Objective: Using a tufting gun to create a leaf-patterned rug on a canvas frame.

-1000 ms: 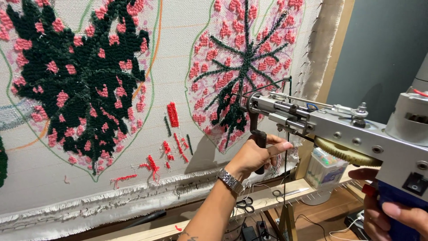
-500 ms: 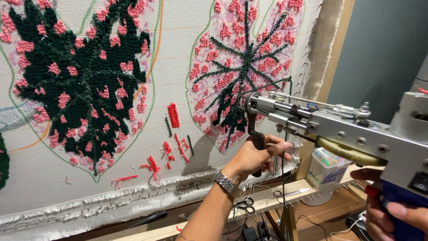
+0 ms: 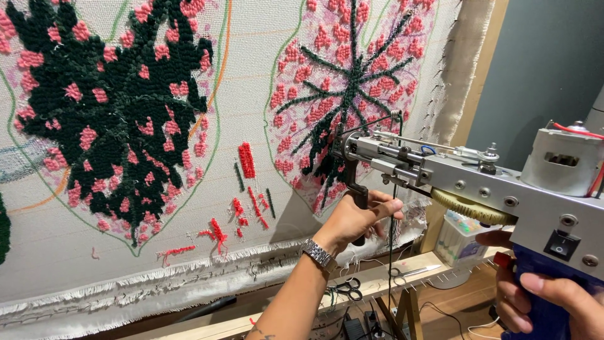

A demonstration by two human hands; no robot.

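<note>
Stretched upright on a wooden frame (image 3: 402,272), pale backing cloth (image 3: 251,94) faces the grey metal tufting gun (image 3: 465,179), its tip pressed to the pink-and-green leaf (image 3: 352,82); left hand (image 3: 355,217) wraps the black front handle, right hand (image 3: 547,296) closes round the blue grip, steadying it.

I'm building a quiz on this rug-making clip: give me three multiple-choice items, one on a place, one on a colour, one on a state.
1. Where is the left hand?
A. on the tufting gun's black front handle
B. flat on the cloth
C. on the scissors

2. What colour is the grip held by the right hand?
A. yellow
B. blue
C. white

3. How does the gun's tip stand to the backing cloth?
A. lying on the wooden rail
B. pointing away from it
C. against it, at the pink and dark green leaf

Answers: 1 A, the fingers wrap the handle; 2 B, blue shows between the fingers; 3 C, the tip meets the leaf.
</note>
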